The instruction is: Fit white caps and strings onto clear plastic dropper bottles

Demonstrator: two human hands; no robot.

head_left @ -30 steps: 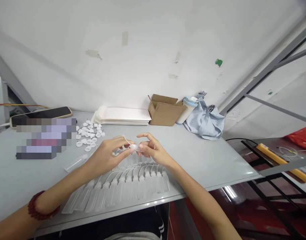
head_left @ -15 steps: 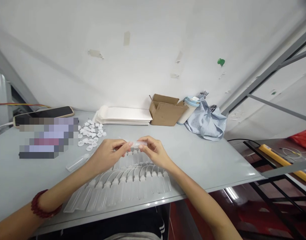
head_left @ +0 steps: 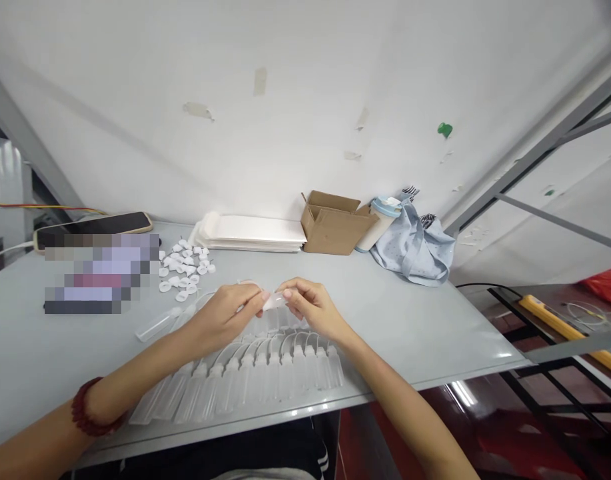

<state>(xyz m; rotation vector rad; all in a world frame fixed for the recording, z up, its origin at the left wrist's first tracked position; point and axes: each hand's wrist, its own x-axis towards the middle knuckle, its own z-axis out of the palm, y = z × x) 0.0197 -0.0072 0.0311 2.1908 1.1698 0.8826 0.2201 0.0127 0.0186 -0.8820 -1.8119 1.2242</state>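
Between my two hands is a small clear plastic tube (head_left: 276,301), held above the table. My left hand (head_left: 240,308) pinches its left end, which looks whiter, perhaps a cap. At its right end, my right hand (head_left: 310,307) grips the tube between thumb and fingers. Below my hands lies a row of clear tubes (head_left: 260,383) with white caps and thin white loops. Another group of tubes behind that row is partly covered by my hands. A single clear tube (head_left: 158,325) lies left of my left forearm, near a pile of loose white caps (head_left: 185,261).
Along the wall stand a stack of white packets (head_left: 255,230), an open cardboard box (head_left: 335,230), a lidded cup (head_left: 378,223) and a light blue cloth (head_left: 412,250). A phone (head_left: 92,230) and a blurred-out object (head_left: 100,277) lie at left.
The tube between my hands has tilted, its right end higher, and dropped slightly. My left hand has shifted a little right. The whole view has moved slightly.
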